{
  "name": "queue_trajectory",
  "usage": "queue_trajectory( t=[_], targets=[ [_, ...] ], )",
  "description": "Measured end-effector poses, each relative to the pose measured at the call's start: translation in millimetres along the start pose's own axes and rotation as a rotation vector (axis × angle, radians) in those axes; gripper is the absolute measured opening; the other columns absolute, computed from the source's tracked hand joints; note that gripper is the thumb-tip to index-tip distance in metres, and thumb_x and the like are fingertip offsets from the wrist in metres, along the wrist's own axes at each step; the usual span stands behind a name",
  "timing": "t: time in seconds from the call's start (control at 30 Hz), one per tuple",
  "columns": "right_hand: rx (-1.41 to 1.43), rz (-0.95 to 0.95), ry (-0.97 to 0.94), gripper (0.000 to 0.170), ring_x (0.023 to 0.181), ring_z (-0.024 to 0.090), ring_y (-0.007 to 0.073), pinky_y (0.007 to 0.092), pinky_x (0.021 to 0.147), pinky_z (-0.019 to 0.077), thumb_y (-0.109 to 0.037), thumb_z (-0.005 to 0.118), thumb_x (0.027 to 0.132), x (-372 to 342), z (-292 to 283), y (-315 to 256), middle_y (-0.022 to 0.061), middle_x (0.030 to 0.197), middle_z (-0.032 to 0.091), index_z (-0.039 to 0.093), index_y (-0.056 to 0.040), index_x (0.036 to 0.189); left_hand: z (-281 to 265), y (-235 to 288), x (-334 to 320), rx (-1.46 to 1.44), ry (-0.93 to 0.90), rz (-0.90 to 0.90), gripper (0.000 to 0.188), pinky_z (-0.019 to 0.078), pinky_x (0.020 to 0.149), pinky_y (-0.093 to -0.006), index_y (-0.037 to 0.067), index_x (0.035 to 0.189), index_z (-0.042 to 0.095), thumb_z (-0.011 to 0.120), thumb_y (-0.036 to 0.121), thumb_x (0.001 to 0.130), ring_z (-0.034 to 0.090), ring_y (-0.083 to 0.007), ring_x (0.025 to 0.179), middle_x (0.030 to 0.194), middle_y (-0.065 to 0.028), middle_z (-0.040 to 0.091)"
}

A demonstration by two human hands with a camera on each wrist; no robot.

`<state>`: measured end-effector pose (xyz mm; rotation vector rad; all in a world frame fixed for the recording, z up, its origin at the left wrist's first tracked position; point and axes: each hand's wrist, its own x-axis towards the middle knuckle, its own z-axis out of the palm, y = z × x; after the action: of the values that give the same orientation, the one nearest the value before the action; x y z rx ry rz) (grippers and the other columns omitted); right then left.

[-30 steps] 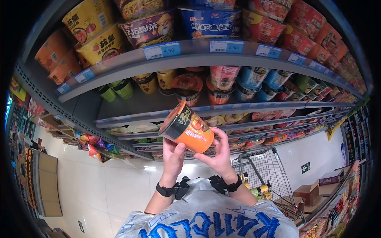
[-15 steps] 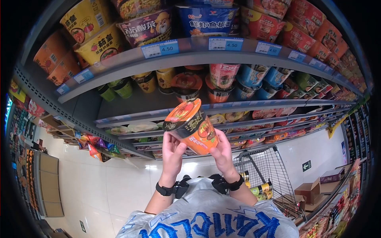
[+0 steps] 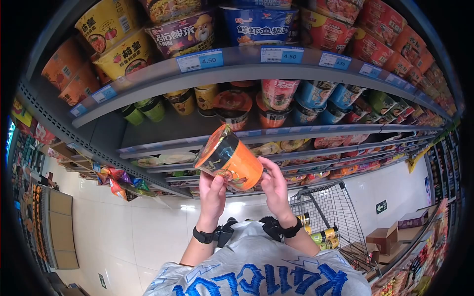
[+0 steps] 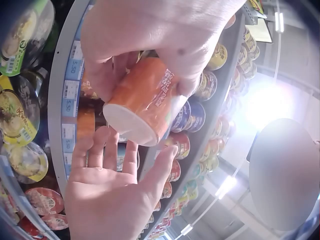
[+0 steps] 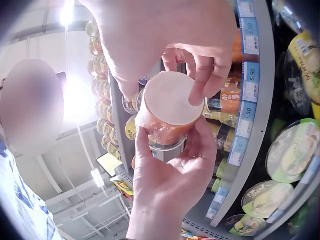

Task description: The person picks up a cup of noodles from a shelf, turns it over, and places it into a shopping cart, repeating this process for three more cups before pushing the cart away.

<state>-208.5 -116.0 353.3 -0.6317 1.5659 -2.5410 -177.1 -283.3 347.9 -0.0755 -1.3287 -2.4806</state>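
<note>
Noodle cup in hand, a person stands before grey store shelving, a wire cart near the right arm. Orange and black, the cup tilts between both hands, its long axis running from lid, up and left, to white base, down and right. The left hand clamps its side; the right hand, nearer the base, has fingers loosely extended, apparently touching it.
</note>
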Motion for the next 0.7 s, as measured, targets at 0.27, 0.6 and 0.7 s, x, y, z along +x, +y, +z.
queue_trajectory(
  t=[0.27, 0.6, 0.7],
  targets=[
    [0.131, 0.152, -0.074, 0.063, 0.120, 0.053, 0.0175, 0.0306, 0.100, 0.0420, -0.035, 0.060, 0.094, 0, -15, 10, 0.0119, 0.127, 0.055, 0.039, 0.0034, 0.139, -9, -1, 0, 0.016, -0.171, 0.026, 0.078, 0.0387, 0.108, -0.0393, 0.004, 0.146, 0.028, 0.070, 0.038, 0.090, 0.045, -0.0216, 0.131, 0.142, -0.0098, 0.044],
    [-0.216, -0.221, -0.007, 0.074, 0.109, 0.056, 0.0180, 0.0309, 0.086, 0.0498, -0.002, 0.080, 0.072, 5, -5, 10, 0.0137, 0.144, 0.037, 0.039, -0.0009, 0.134, -5, -6, 2, 0.095, -0.072, 0.013, 0.074, 0.0425, 0.105, -0.0377, 0.004, 0.142, 0.031, 0.072, 0.036, 0.089, 0.048, -0.0211, 0.128, 0.140, -0.0105, 0.044],
    [-0.202, -0.242, -0.123, 0.072, 0.108, 0.056, 0.0170, 0.0310, 0.086, 0.0499, -0.011, 0.078, 0.078, 5, -12, 6, 0.0143, 0.144, 0.039, 0.038, 0.0000, 0.137, -9, -9, 2, 0.022, -0.039, -0.001, 0.077, 0.0418, 0.107, -0.0411, 0.002, 0.142, 0.030, 0.072, 0.037, 0.088, 0.046, -0.0235, 0.131, 0.143, -0.0122, 0.042]
  ],
)
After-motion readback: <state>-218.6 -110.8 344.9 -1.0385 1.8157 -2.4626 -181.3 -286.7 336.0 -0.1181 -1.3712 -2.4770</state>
